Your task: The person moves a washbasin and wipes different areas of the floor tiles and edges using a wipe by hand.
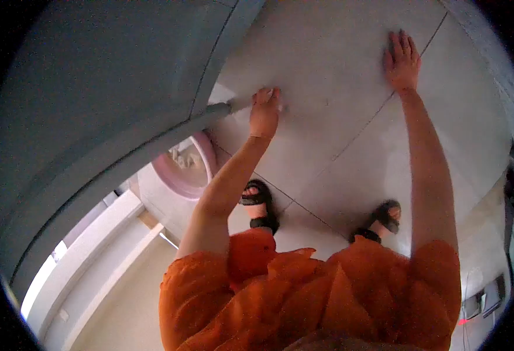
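In the head view, a person in an orange shirt (321, 292) looks down at a pale tiled floor (327, 88) crossed by thin dark joints, with both bare arms stretched forward. The right hand (404, 63) is farther out, palm down, its fingers extended and slightly parted; a dark shadow lies close along its left edge, and it rests on the floor or just over it, which of the two I cannot tell. The left hand (264, 113) is nearer the body, its fingers bent; small whitish spots show at its fingertips, but blur hides whether it pinches anything. Just left of that hand is the rounded end of a large grey panel (110, 99), which fills the upper left and has a long, curved lower edge. Beneath that edge, left of the left forearm, a pink round tub (182, 190) stands on the floor, partly covered by the panel, with pale, lumpy contents too unclear to name. The feet, in black strapped sandals (261, 205), are set apart below the hands, the left one near the left forearm. At lower left there are pale ledges (87, 275) like steps; at the far right edge, dark objects (494, 298) and a small red light (463, 321) are blurred.
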`<state>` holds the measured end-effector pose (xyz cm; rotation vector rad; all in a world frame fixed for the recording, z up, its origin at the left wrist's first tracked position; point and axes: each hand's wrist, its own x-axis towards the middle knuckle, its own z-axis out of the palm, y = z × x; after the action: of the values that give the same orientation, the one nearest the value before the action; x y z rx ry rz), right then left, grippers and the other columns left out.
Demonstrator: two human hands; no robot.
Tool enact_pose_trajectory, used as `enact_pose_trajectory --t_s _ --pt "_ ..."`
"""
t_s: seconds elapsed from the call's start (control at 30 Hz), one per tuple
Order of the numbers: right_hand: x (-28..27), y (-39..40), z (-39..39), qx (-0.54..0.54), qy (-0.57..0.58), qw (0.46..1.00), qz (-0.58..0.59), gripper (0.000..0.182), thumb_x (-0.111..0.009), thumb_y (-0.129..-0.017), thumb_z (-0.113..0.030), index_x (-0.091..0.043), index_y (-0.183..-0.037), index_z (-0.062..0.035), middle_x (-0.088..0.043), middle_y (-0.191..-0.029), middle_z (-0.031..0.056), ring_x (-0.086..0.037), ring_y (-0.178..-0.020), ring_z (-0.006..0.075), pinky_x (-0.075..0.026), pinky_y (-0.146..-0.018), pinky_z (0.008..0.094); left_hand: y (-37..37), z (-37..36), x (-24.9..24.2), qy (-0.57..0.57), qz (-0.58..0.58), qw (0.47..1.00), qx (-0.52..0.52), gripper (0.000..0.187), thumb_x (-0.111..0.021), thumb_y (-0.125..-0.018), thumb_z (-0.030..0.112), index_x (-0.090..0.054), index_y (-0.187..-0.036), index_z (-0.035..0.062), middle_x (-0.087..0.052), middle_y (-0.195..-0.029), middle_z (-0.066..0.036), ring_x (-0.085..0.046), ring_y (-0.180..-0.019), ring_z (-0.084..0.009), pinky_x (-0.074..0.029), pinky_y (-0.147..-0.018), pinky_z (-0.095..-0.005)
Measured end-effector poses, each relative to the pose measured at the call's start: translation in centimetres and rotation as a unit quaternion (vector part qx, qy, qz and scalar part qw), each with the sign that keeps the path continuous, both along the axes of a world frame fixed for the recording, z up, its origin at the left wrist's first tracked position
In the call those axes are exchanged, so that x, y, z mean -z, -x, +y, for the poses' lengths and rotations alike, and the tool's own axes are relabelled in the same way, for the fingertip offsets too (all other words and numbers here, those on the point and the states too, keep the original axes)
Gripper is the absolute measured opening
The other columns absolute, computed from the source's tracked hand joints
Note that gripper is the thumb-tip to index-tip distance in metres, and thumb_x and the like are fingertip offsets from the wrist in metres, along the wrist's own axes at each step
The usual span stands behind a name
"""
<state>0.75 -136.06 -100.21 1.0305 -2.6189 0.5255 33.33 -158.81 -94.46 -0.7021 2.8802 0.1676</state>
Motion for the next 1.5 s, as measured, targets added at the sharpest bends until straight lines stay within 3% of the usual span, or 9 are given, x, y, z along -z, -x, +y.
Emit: enact_pose_trajectory --t_s 0.13,0.3,0.4,0.47,0.6,0.87,1.1,1.27,1.5 --pt "-2.5 0.5 4.0 -0.063 0.040 0.981 -0.177 0.038 -0.050 -0.087 -0.022 -0.048 -0.125 -0.0134 -0.047 -0.129 0.0101 -0.046 -0.116 0.0320 -0.038 -0.097 0.0381 0.5 -9.1 4.0 0.179 0.172 0.961 -0.125 0.036 -0.058 -0.076 0.021 -0.055 -0.109 0.0067 -0.057 -0.105 -0.013 -0.051 -0.100 -0.0308 -0.038 -0.091 -0.0374" --pt "-8.8 -4.6 10.2 0.004 0.025 0.926 -0.376 0.030 -0.046 -0.091 -0.015 -0.052 -0.120 -0.0090 -0.055 -0.120 0.0110 -0.053 -0.108 0.0273 -0.041 -0.093 0.0334 2.3 -12.5 3.5 -0.064 0.124 0.891 -0.432 0.051 -0.058 -0.078 0.043 -0.054 -0.110 0.0030 -0.056 -0.111 -0.016 -0.053 -0.101 -0.0316 -0.040 -0.087 -0.0402" --pt "-11.0 -8.1 12.0 0.027 0.029 0.911 -0.410 0.030 -0.045 -0.092 -0.014 -0.053 -0.120 -0.0095 -0.055 -0.120 0.0098 -0.053 -0.108 0.0260 -0.042 -0.090 0.0321 2.1 -8.0 4.5 0.278 -0.232 0.923 -0.130 0.054 -0.046 -0.086 0.031 -0.037 -0.128 -0.0024 -0.033 -0.136 -0.019 -0.032 -0.127 -0.0302 -0.029 -0.102 -0.0380" --pt "-11.6 -11.2 12.7 0.038 0.061 0.907 -0.416 0.029 -0.046 -0.091 -0.013 -0.054 -0.119 -0.0090 -0.056 -0.118 0.0097 -0.054 -0.107 0.0260 -0.042 -0.089 0.0321 0.6 -0.4 3.6 0.283 -0.181 0.942 -0.016 0.055 -0.042 -0.090 0.020 -0.024 -0.135 -0.0043 -0.018 -0.145 -0.018 -0.020 -0.133 -0.0289 -0.023 -0.106 -0.0348" --pt "-14.9 -16.4 13.5 -0.016 0.040 0.917 -0.397 0.028 -0.051 -0.086 -0.006 -0.054 -0.114 -0.0077 -0.059 -0.109 0.0137 -0.056 -0.101 0.0308 -0.045 -0.088 0.0363 -1.6 7.6 -1.4 -0.068 -0.057 0.995 0.053 0.054 -0.043 -0.090 0.016 -0.022 -0.136 -0.0031 -0.007 -0.146 -0.021 -0.010 -0.136 -0.0339 -0.017 -0.109 -0.0379" --pt "-26.7 -25.8 21.9 0.164 -0.056 0.873 -0.457 0.025 -0.048 -0.088 -0.004 -0.057 -0.111 -0.0060 -0.059 -0.111 0.0142 -0.056 -0.104 0.0278 -0.044 -0.089 0.0345 11.3 -6.0 1.1 0.014 0.256 0.966 -0.030 0.038 -0.053 -0.083 0.009 -0.049 -0.121 0.0054 -0.051 -0.112 -0.019 -0.048 -0.103 -0.0317 -0.043 -0.082 -0.0368" --pt "-35.2 -36.3 27.5 0.407 -0.086 0.806 -0.423 0.026 -0.046 -0.090 -0.008 -0.056 -0.113 0.0004 -0.059 -0.112 0.0127 -0.054 -0.106 0.0208 -0.039 -0.094 0.0309 14.9 7.2 2.1 -0.022 0.252 0.943 0.216 0.018 -0.048 -0.087 0.017 -0.061 -0.098 0.0117 -0.057 -0.102 -0.005 -0.054 -0.090 -0.0251 -0.046 -0.074 -0.0385" --pt "-35.1 -37.3 24.8 0.373 -0.043 0.801 -0.466 0.025 -0.046 -0.091 -0.009 -0.056 -0.111 0.0012 -0.060 -0.111 0.0125 -0.055 -0.105 0.0201 -0.040 -0.092 0.0307 1.3 14.2 -0.5 -0.233 0.151 0.888 0.366 0.022 -0.049 -0.084 0.013 -0.057 -0.105 0.0137 -0.057 -0.104 -0.006 -0.052 -0.096 -0.0247 -0.044 -0.085 -0.0375" --pt "-29.7 -34.0 19.9 0.185 -0.032 0.858 -0.478 0.023 -0.050 -0.087 -0.005 -0.058 -0.109 -0.0049 -0.061 -0.105 0.0142 -0.059 -0.095 0.0274 -0.046 -0.081 0.0329 3.8 -1.4 2.1 -0.128 0.299 0.937 0.131 0.027 -0.043 -0.088 0.015 -0.054 -0.111 0.0044 -0.058 -0.110 -0.012 -0.055 -0.098 -0.0306 -0.042 -0.087 -0.0402"
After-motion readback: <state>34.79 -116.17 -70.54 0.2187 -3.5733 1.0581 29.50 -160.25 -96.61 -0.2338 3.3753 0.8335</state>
